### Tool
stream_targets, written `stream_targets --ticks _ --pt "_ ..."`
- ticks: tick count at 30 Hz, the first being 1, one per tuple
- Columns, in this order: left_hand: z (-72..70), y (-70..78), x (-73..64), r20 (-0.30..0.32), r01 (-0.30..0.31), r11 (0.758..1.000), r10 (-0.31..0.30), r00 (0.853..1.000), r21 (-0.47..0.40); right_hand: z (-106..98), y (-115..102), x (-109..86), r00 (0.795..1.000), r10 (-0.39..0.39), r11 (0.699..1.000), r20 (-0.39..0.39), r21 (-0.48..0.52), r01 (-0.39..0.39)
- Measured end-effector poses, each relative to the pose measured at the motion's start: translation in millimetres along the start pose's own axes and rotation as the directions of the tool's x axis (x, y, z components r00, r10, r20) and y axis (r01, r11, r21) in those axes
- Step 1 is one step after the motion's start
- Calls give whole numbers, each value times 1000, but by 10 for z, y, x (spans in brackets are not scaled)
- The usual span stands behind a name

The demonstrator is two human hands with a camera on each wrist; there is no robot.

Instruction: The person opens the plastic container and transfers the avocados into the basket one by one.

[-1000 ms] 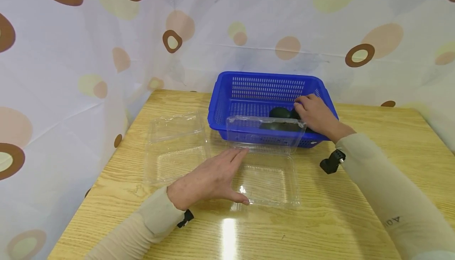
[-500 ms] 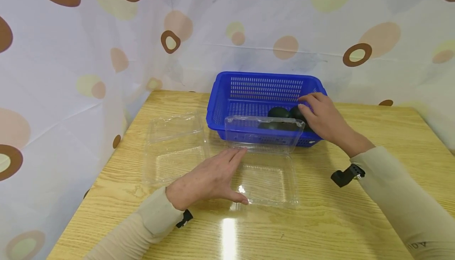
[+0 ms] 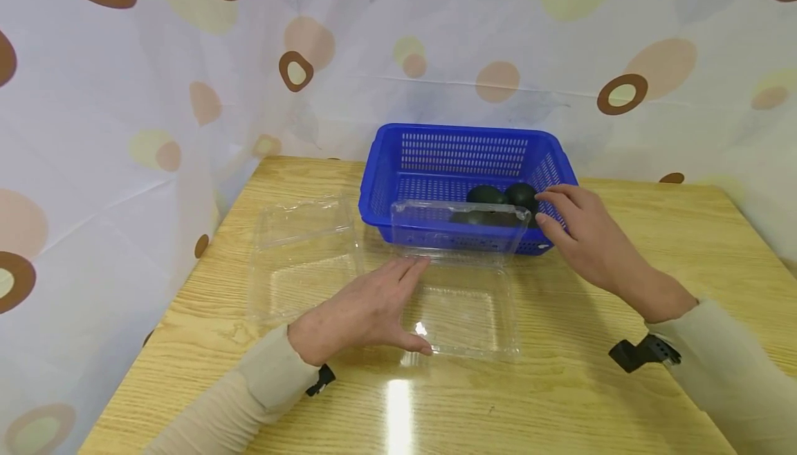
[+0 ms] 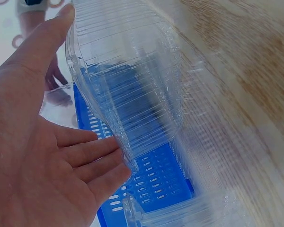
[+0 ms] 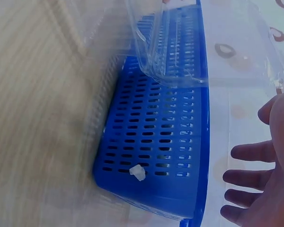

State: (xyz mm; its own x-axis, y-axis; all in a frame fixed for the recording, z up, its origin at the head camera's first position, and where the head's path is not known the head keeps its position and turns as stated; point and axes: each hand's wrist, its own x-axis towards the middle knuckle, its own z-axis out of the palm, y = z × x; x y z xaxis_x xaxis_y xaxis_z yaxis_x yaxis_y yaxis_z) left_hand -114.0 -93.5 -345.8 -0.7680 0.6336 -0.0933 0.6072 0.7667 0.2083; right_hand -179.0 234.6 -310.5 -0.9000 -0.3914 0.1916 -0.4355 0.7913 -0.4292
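Note:
My left hand [image 3: 361, 313] rests at the left side of a clear plastic clamshell container [image 3: 473, 355], thumb by its front corner and fingers by the hinge. In the left wrist view, those fingers [image 4: 102, 163] reach fairly straight to the container's rim. Its lid [image 3: 461, 234] stands raised in front of a blue plastic basket [image 3: 467, 127]. Several dark green oval fruits [image 3: 521, 195], which look like avocados, lie in the basket's front right part, some seen through the lid. My right hand [image 3: 591, 244] hovers over the basket's right front rim, fingers spread and holding nothing.
A second clear clamshell container [image 3: 305, 258] stands with its lid up on the left of the wooden table [image 3: 560, 393]. A patterned curtain [image 3: 349, 40] hangs behind and along the left. A small white scrap [image 5: 138, 172] sticks to the basket's outer wall.
My right hand has drawn back from the fruits, rightward and toward me, to the basket's rim, uncovering more of them. My left hand has stayed at the container.

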Motion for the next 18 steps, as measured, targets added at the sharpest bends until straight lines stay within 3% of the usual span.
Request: stream_targets --ticks 10,18 --pt "-7 4 0 15 12 1000 -12 1000 -7 78 -33 -391 999 -27 998 -20 -50 26" --pt "-4 8 -3 7 8 1000 -8 1000 1 166 -180 -636 999 -53 996 -8 -77 52"
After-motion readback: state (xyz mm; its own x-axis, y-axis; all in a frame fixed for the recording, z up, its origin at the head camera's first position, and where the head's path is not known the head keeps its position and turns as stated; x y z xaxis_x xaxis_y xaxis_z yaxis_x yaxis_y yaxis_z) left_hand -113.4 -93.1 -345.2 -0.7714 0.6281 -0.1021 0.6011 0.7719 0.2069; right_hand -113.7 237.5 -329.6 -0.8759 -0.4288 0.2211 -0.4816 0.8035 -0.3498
